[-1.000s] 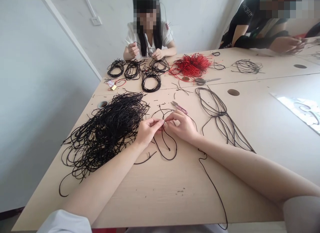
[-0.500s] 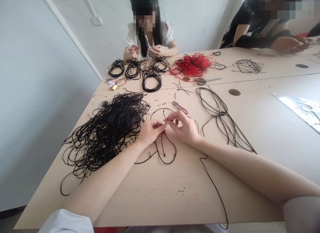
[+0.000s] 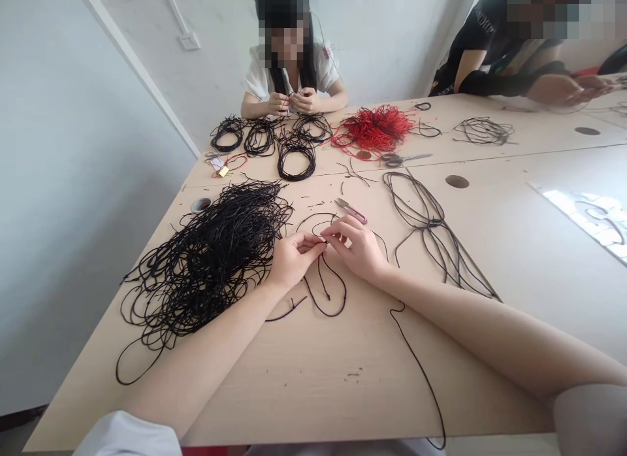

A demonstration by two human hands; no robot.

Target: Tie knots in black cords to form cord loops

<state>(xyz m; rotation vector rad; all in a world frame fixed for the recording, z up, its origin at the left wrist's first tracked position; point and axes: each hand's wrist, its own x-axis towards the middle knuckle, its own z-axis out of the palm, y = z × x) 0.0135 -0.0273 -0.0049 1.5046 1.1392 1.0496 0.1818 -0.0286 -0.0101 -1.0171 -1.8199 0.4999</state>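
My left hand [image 3: 296, 257] and my right hand [image 3: 356, 247] meet over the middle of the table, each pinching a thin black cord [image 3: 345, 298]. Fingertips almost touch, so the short bit of cord between them is mostly hidden. Below the hands the cord hangs in a loop that lies on the wood, with a loose end inside it. Just beyond my right hand lies a pair of thread snips [image 3: 351, 210] with pink handles. Left of my left hand spreads a big tangled heap of black cords [image 3: 215, 253].
Coiled black cords [image 3: 296, 161], a red cord bundle [image 3: 377, 129] and black scissors [image 3: 404, 159] lie farther back. A tied black cord bundle [image 3: 434, 224] is at right. One cord trails over the front edge. Two people sit across the table [image 3: 294, 404], hands at work.
My fingertips have drawn closer together on the cord, and my right fingers have curled over it. The loop's loose end has shifted slightly. Across the table, a co-worker's hands have come together.
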